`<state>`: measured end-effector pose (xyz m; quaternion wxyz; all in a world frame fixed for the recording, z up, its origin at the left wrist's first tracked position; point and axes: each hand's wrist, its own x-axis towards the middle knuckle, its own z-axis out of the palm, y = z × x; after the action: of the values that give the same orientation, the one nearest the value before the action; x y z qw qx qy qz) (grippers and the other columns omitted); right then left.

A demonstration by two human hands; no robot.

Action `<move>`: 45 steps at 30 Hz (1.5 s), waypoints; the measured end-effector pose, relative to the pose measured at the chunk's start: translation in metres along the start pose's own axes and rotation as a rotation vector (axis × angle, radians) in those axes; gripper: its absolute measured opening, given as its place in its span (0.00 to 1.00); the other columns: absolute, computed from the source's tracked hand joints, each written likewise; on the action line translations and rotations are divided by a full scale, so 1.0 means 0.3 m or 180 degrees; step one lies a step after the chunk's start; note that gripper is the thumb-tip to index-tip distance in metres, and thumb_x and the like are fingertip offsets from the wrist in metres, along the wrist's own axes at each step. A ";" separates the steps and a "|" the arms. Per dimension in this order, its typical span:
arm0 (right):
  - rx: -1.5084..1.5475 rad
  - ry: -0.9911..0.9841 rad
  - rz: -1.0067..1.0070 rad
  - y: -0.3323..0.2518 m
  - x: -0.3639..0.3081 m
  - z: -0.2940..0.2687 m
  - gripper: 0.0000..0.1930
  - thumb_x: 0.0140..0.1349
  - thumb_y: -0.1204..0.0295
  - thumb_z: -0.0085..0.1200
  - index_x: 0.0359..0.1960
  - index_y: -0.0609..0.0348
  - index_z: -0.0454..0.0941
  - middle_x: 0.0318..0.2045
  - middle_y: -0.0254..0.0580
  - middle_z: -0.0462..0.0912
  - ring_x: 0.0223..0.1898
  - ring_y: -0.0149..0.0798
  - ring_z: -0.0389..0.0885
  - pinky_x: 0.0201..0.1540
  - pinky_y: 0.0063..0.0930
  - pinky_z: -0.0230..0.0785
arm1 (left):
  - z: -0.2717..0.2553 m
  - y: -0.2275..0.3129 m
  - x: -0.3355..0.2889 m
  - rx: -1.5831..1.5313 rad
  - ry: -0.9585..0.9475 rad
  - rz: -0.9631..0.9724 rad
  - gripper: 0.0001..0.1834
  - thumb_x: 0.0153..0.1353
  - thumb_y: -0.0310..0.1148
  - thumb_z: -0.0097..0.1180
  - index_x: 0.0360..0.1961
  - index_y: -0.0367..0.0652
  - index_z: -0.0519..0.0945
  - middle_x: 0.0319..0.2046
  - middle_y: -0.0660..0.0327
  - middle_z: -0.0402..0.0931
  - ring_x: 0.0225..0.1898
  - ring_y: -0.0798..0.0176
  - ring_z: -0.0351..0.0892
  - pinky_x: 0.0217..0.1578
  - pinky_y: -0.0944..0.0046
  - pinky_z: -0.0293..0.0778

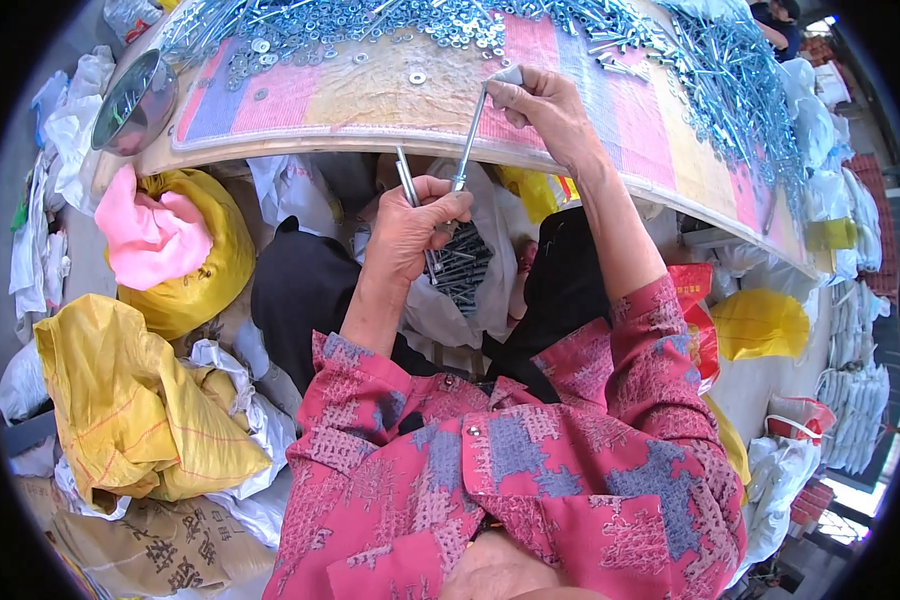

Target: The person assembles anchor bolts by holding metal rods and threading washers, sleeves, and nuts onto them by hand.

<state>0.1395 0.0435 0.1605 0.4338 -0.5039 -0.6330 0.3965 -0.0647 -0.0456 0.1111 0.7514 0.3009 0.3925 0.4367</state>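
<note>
My right hand (542, 108), raised over the table's near edge, pinches the upper end of a long metal bolt (472, 133). The bolt slants down to my left hand (415, 228), whose thumb and fingers close near its lower end, where a small nut or washer shows. Other long bolts (406, 176) lie in the palm of that same hand, their ends sticking out above and below it. Beneath it, between my knees, a white bag (497, 318) stands open with many dark-looking bolts (460, 272) inside.
On the table's striped mat (370, 100) lie heaps of washers (270, 45) and bolts (735, 100). A metal bowl (138, 105) sits at the left corner. Yellow sacks (135, 400) and a pink cloth (150, 235) are at left; a red bag (698, 310) is at right.
</note>
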 end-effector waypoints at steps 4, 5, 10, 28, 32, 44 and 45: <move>-0.0380 -0.0591 0.0061 -0.025 0.014 -0.050 0.12 0.60 0.64 0.61 0.31 0.61 0.81 0.22 0.26 0.74 0.24 0.20 0.67 0.27 0.15 0.59 | -0.007 0.002 -0.012 0.0091 -0.0166 0.0020 0.08 0.53 0.27 0.65 0.32 0.38 0.79 0.24 0.63 0.79 0.24 0.76 0.75 0.16 0.78 0.59; -0.0382 -0.0607 0.0047 -0.038 0.016 -0.045 0.12 0.60 0.64 0.61 0.31 0.61 0.81 0.22 0.26 0.74 0.24 0.20 0.67 0.27 0.15 0.59 | -0.011 0.005 -0.019 0.0085 -0.0154 0.0038 0.08 0.53 0.27 0.65 0.32 0.38 0.79 0.24 0.63 0.79 0.24 0.76 0.75 0.16 0.78 0.59; -0.0783 -0.1523 0.0171 -0.120 -0.062 0.125 0.17 0.58 0.59 0.60 0.32 0.66 0.81 0.23 0.36 0.79 0.27 0.27 0.75 0.32 0.24 0.68 | -0.070 0.008 -0.017 -0.0228 -0.0131 0.0311 0.08 0.53 0.28 0.65 0.32 0.38 0.79 0.24 0.63 0.78 0.21 0.76 0.72 0.15 0.78 0.58; 0.3387 -0.0784 -0.0008 -0.161 -0.183 0.274 0.48 0.65 0.36 0.24 0.65 0.77 0.50 0.66 0.67 0.54 0.68 0.58 0.55 0.70 0.45 0.48 | -0.113 0.018 -0.038 0.0105 0.1135 0.1415 0.03 0.53 0.23 0.62 0.30 0.37 0.81 0.22 0.69 0.77 0.22 0.78 0.68 0.22 0.73 0.63; 0.3826 -0.0706 0.0025 -0.167 -0.145 0.281 0.48 0.66 0.37 0.24 0.64 0.80 0.51 0.65 0.69 0.56 0.68 0.59 0.55 0.70 0.44 0.48 | -0.015 -0.069 -0.075 0.1132 0.0447 0.2202 0.03 0.53 0.23 0.62 0.29 0.37 0.81 0.21 0.69 0.75 0.22 0.80 0.65 0.23 0.75 0.62; -0.0145 0.0097 0.0040 -0.082 -0.197 0.324 0.15 0.59 0.64 0.59 0.31 0.68 0.81 0.24 0.44 0.83 0.26 0.28 0.80 0.29 0.24 0.72 | -0.052 -0.022 -0.077 0.0650 0.0759 0.1648 0.05 0.57 0.27 0.62 0.33 0.38 0.80 0.22 0.67 0.77 0.17 0.81 0.64 0.16 0.79 0.55; -0.0227 0.0021 0.0021 -0.078 -0.195 0.325 0.14 0.61 0.65 0.56 0.32 0.67 0.81 0.24 0.45 0.83 0.26 0.30 0.81 0.30 0.25 0.72 | -0.054 -0.015 -0.077 0.0485 0.0708 0.1466 0.04 0.56 0.25 0.62 0.32 0.37 0.80 0.22 0.66 0.78 0.20 0.80 0.68 0.18 0.78 0.59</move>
<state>0.0469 -0.0245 0.1437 0.4164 -0.5224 -0.6436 0.3734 -0.0839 -0.0666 0.1067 0.5596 0.3882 0.4256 0.5958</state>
